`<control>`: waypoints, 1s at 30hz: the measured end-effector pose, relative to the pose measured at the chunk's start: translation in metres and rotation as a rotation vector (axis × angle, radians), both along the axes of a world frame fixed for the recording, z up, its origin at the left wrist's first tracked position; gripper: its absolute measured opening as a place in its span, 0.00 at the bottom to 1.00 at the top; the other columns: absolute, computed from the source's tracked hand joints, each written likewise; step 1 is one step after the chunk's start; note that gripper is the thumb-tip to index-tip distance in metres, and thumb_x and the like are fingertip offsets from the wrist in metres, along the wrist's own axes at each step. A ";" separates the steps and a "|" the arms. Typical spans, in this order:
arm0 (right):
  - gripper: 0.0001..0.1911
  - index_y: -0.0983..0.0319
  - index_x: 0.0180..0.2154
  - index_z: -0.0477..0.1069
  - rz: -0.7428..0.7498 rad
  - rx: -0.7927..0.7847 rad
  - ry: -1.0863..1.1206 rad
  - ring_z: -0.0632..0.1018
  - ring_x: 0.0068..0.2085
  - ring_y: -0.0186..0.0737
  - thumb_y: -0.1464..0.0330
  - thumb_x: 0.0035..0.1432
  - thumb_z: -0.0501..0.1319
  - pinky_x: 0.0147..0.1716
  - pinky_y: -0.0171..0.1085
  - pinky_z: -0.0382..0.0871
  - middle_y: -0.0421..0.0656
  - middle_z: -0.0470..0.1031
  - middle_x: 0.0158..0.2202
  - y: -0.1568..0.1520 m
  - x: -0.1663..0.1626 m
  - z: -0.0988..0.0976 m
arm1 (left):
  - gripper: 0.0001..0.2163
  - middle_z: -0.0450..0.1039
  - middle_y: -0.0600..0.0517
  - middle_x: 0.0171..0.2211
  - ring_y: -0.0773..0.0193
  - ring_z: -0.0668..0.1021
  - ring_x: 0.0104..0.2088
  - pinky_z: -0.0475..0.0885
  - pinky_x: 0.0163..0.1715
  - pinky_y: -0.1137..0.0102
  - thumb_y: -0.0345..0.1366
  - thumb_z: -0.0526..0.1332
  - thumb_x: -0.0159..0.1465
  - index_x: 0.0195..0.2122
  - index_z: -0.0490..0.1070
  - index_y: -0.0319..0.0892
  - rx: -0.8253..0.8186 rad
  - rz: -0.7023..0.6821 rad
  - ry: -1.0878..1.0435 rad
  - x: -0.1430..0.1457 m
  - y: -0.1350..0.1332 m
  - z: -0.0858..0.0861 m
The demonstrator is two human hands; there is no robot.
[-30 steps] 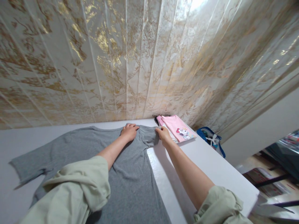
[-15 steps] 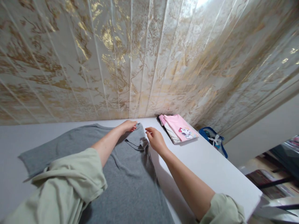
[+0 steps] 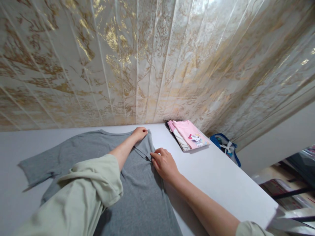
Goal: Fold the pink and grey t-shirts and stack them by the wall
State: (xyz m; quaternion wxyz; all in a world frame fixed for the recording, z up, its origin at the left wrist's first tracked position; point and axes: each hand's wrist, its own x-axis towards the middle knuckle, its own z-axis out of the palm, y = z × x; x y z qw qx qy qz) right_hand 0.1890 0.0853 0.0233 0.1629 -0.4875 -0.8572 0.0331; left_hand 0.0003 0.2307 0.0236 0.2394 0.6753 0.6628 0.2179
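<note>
A grey T-shirt (image 3: 137, 190) lies spread on the white table, its neckline toward the wall and one sleeve stretched out to the left. My left hand (image 3: 140, 133) pinches the shirt's far right corner near the shoulder. Lower on that same side edge, my right hand (image 3: 164, 162) has its thumb and fingertips closed on the grey cloth. A dark crease or cord-like line runs across the fabric between the two hands. My left forearm and its green sleeve cover part of the shirt's middle.
Folded clothes (image 3: 190, 136), a pink one with a cartoon dog on top, sit at the back right of the white table (image 3: 216, 183). Beyond the table's right edge is a blue-trimmed bag (image 3: 225, 147). A gold-patterned curtain (image 3: 147, 65) hangs behind.
My right hand has moved down and taken hold of the shirt's side edge. My left hand has shifted slightly right. The bunched cloth at the right shoulder now lies flatter.
</note>
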 end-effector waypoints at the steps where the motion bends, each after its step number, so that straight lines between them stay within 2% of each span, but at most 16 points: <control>1: 0.17 0.55 0.54 0.71 -0.006 0.006 0.018 0.72 0.49 0.45 0.67 0.64 0.55 0.49 0.41 0.65 0.47 0.71 0.50 0.003 -0.001 0.003 | 0.16 0.71 0.47 0.50 0.59 0.76 0.46 0.75 0.45 0.57 0.42 0.60 0.66 0.51 0.69 0.41 0.013 -0.006 0.013 0.000 -0.003 0.001; 3: 0.20 0.59 0.58 0.66 -0.007 0.019 0.058 0.70 0.54 0.45 0.67 0.66 0.53 0.54 0.42 0.63 0.49 0.69 0.56 0.011 -0.005 0.005 | 0.14 0.72 0.47 0.49 0.59 0.76 0.46 0.74 0.46 0.58 0.41 0.58 0.67 0.50 0.69 0.40 0.047 0.011 0.051 -0.002 -0.011 0.004; 6: 0.24 0.62 0.63 0.60 0.034 -0.013 0.042 0.63 0.63 0.45 0.66 0.67 0.51 0.61 0.45 0.55 0.49 0.62 0.64 0.017 -0.014 -0.002 | 0.11 0.76 0.46 0.46 0.59 0.77 0.46 0.71 0.47 0.63 0.38 0.54 0.68 0.47 0.71 0.41 0.084 0.075 0.141 -0.009 -0.028 0.007; 10: 0.30 0.64 0.65 0.54 0.027 -0.122 -0.039 0.55 0.67 0.50 0.59 0.66 0.52 0.63 0.53 0.48 0.50 0.52 0.68 0.016 -0.023 -0.015 | 0.11 0.79 0.45 0.39 0.54 0.79 0.41 0.72 0.41 0.65 0.43 0.60 0.61 0.40 0.74 0.42 0.065 0.080 0.271 -0.022 -0.060 0.009; 12: 0.31 0.63 0.65 0.55 0.018 -0.155 -0.050 0.55 0.67 0.51 0.57 0.65 0.52 0.63 0.54 0.48 0.51 0.52 0.68 0.018 -0.024 -0.012 | 0.12 0.78 0.45 0.42 0.54 0.79 0.44 0.71 0.43 0.65 0.44 0.59 0.61 0.41 0.74 0.43 0.089 0.065 0.325 -0.031 -0.077 0.012; 14: 0.29 0.62 0.64 0.56 0.003 -0.158 -0.035 0.56 0.67 0.50 0.58 0.66 0.51 0.62 0.52 0.50 0.51 0.55 0.67 0.026 -0.027 -0.002 | 0.15 0.76 0.44 0.48 0.53 0.77 0.50 0.69 0.48 0.64 0.42 0.54 0.64 0.46 0.72 0.43 0.126 0.082 0.376 -0.044 -0.092 0.015; 18: 0.28 0.67 0.64 0.55 -0.043 -0.071 0.023 0.57 0.66 0.47 0.61 0.67 0.49 0.62 0.46 0.51 0.55 0.55 0.67 0.054 -0.047 0.014 | 0.21 0.69 0.38 0.58 0.48 0.69 0.59 0.61 0.58 0.54 0.42 0.47 0.67 0.56 0.68 0.39 0.128 0.186 0.467 -0.080 -0.111 0.014; 20: 0.30 0.70 0.65 0.54 -0.078 -0.079 0.019 0.56 0.67 0.49 0.61 0.66 0.50 0.62 0.46 0.50 0.56 0.53 0.67 0.067 -0.063 0.010 | 0.24 0.63 0.37 0.63 0.46 0.65 0.63 0.57 0.61 0.51 0.45 0.47 0.67 0.59 0.65 0.38 0.088 0.228 0.491 -0.097 -0.117 0.007; 24: 0.35 0.70 0.65 0.54 -0.136 -0.140 -0.018 0.52 0.68 0.52 0.55 0.66 0.50 0.63 0.51 0.47 0.58 0.51 0.68 0.081 -0.087 -0.014 | 0.28 0.51 0.43 0.69 0.49 0.56 0.67 0.50 0.64 0.50 0.50 0.45 0.67 0.65 0.57 0.41 0.042 0.234 0.509 -0.115 -0.124 -0.012; 27: 0.36 0.71 0.65 0.53 -0.134 -0.115 -0.023 0.51 0.68 0.54 0.53 0.66 0.49 0.63 0.53 0.45 0.59 0.50 0.68 0.086 -0.091 -0.028 | 0.30 0.47 0.45 0.70 0.52 0.54 0.68 0.47 0.64 0.50 0.51 0.43 0.68 0.67 0.54 0.42 0.050 0.228 0.513 -0.116 -0.122 -0.020; 30: 0.35 0.71 0.65 0.54 -0.124 -0.107 -0.022 0.52 0.68 0.54 0.53 0.67 0.48 0.63 0.53 0.46 0.60 0.50 0.68 0.093 -0.088 -0.029 | 0.31 0.48 0.46 0.69 0.52 0.55 0.68 0.49 0.64 0.52 0.53 0.42 0.67 0.67 0.54 0.42 0.054 0.221 0.505 -0.115 -0.118 -0.020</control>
